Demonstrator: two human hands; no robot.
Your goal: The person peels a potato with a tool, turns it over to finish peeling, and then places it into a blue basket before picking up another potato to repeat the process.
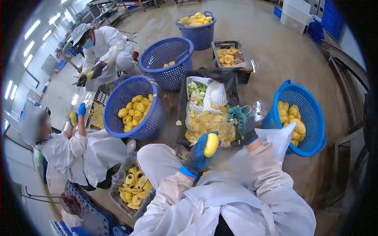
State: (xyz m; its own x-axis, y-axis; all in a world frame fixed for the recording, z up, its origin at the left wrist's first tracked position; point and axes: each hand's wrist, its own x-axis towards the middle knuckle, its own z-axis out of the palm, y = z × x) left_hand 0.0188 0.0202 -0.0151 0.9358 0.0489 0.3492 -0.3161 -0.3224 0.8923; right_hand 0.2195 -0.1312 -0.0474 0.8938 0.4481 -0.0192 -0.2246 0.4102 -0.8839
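Note:
My left hand, in a blue-grey glove with a blue wristband, is closed around a smooth yellow fruit that looks like a peeled mango. My right hand, gloved in dark grey and green, is curled over the near right part of a black crate. A thin pale curved piece shows at its fingers; what the hand grips is too small to name. Below both hands, the lined black crate holds yellow peelings, green scraps and white foam netting.
Blue baskets of yellow fruit stand at right, left and back. Another basket holds a few pieces. A crate of cut fruit sits by my left knee. Two co-workers in white handle fruit at left.

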